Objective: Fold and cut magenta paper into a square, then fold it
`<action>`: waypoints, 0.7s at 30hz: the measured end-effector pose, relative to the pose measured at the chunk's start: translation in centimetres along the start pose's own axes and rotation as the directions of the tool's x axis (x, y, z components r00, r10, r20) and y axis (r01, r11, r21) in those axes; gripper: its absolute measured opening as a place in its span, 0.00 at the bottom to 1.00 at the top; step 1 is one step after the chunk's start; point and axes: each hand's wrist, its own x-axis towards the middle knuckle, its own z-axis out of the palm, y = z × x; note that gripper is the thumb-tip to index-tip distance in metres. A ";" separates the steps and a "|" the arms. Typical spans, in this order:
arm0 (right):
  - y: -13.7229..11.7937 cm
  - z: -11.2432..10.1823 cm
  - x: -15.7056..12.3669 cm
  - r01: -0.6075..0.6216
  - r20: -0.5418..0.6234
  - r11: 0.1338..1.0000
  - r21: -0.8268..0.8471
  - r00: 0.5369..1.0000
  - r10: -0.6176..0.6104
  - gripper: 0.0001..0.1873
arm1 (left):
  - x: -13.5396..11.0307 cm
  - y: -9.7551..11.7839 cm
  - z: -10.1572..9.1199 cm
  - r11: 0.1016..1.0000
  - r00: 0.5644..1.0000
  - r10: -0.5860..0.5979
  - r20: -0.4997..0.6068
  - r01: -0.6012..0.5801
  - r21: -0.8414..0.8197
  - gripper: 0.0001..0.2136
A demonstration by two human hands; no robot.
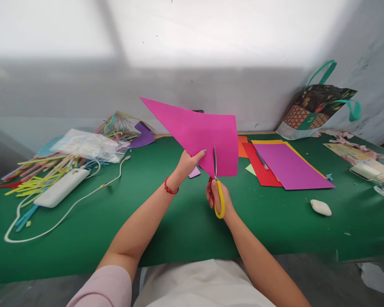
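Observation:
My left hand (188,164) pinches the lower edge of a magenta sheet of paper (198,130), holding it up above the green table (115,213). My right hand (218,197) grips yellow-handled scissors (218,187). Their blades point up and are part way into the sheet's bottom edge, just right of my left thumb. A red bead bracelet is on my left wrist. A small pink paper scrap (194,172) lies on the table under the sheet.
A stack of purple, red, orange and yellow sheets (284,164) lies right with a pen on it. A white eraser (321,207) is nearer. Left: a white power bank (61,187) with cable, coloured strips, a plastic bag. A patterned gift bag (313,111) leans back right.

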 end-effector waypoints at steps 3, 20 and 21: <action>-0.1 -0.1 0.1 -0.003 0.029 0.996 0.091 1.000 0.001 0.30 | -0.4 -0.2 0.3 0.999 0.998 -0.035 0.052 0.036 -0.007 0.16; -0.4 -0.3 0.4 0.021 -0.050 0.999 0.049 0.999 -0.019 0.31 | -1.0 -1.1 1.4 0.992 0.994 -0.091 0.055 0.095 -0.082 0.09; -0.3 -0.4 0.3 0.025 -0.056 0.999 0.035 0.998 -0.023 0.31 | -1.0 -1.1 1.4 0.992 0.994 -0.090 0.059 0.094 -0.080 0.09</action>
